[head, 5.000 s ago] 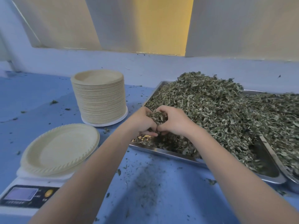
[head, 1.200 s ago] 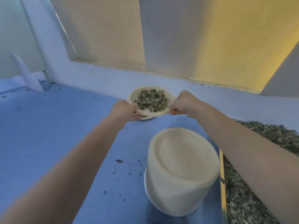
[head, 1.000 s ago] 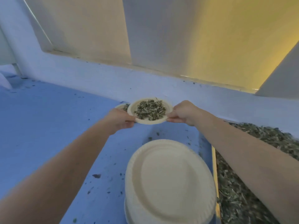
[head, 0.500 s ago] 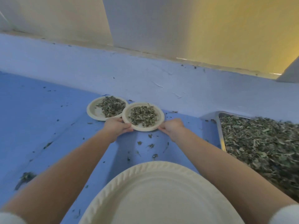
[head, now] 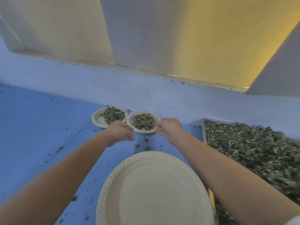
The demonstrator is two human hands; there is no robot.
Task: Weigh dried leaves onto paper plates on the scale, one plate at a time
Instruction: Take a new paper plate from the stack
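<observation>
Two paper plates of dried leaves point(head: 143, 122) sit touching on the blue tabletop point(head: 40, 127). Left hand point(head: 121, 133) hovers relaxed; right hand point(head: 170, 129) touches the nearer plate point(head: 142, 131).

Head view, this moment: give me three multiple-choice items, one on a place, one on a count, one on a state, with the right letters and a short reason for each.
1. Where do the filled plates sit?
A. by the back wall
B. on the plate stack
C. in the tray

2. How many plates hold leaves?
A. one
B. two
C. four

3. What is the left hand doing?
A. gripping a plate
B. scooping leaves
C. open, holding nothing

Key:
1 A: the left filled plate and right filled plate lie on the blue table near the wall.
2 B: two carry leaves; the plate stack top is bare.
3 C: the left hand is off the rim with loose fingers; the right hand is at the right plate's edge.
</observation>
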